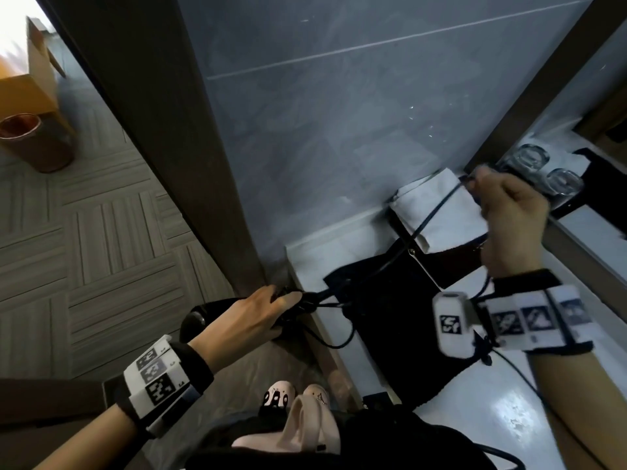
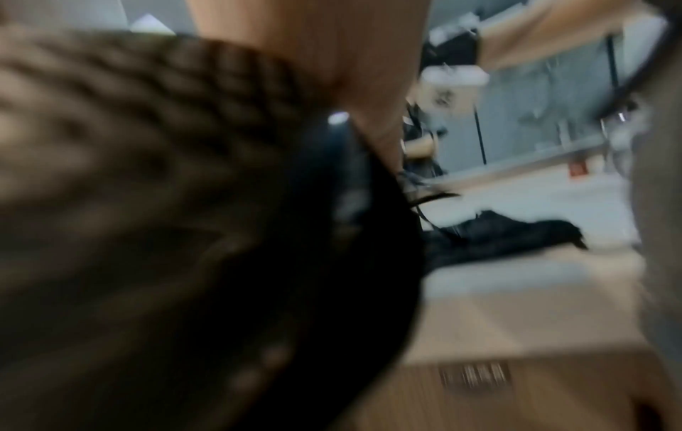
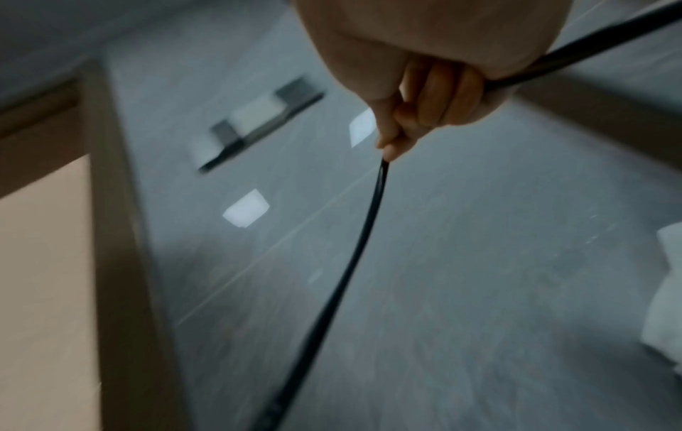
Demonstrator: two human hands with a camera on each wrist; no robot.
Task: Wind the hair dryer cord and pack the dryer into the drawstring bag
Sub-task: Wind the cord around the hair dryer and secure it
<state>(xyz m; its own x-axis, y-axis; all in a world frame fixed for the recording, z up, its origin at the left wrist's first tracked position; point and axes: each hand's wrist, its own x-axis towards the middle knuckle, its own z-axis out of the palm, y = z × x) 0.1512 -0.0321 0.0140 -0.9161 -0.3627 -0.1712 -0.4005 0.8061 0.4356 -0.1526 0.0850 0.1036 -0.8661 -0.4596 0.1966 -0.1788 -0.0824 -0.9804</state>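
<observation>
The left hand (image 1: 252, 312) curls its fingers round the glossy black hair dryer (image 1: 193, 322), held low at the near left beside the counter edge. The right hand (image 1: 510, 220), raised at the far right, is closed in a fist on the thin, smooth black cord (image 1: 432, 215), which runs taut between them. The limp black drawstring bag (image 1: 390, 320) lies flat on the shiny white countertop (image 1: 502, 412), near a folded white towel (image 1: 437, 205) and two clear glasses (image 1: 539, 167)
</observation>
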